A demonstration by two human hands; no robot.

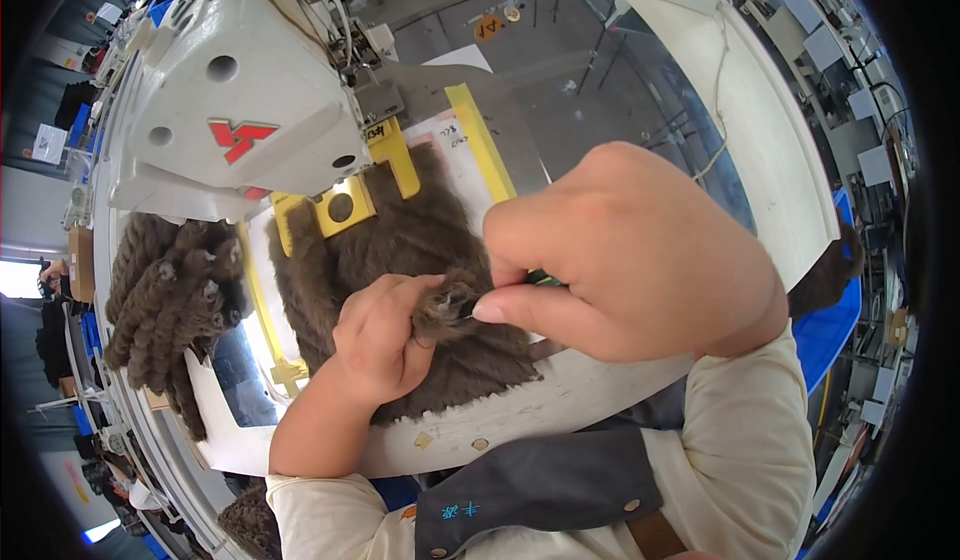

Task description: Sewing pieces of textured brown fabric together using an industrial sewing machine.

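My left hand (385, 335) is closed on a bunched tuft of brown fur (452, 300), its fingers curled round the tuft's left side. From the right, my right hand (625, 260) pinches a slim tool with a green part (541, 278); its fingers hide most of it, so its kind is unclear. The thin tip meets the tuft near my thumb. Beneath both hands a flat brown fur piece (400, 230) lies on the work plate. A yellow clamp (347, 210) presses on its far edge, under the white sewing machine head (230, 100).
Several twisted brown fur rolls (170, 295) hang at the left of the table. Yellow strips (480, 140) flank the fur piece. A clear plastic panel (640, 100) covers the table's far right, and a blue bin (832, 325) stands beyond my right arm.
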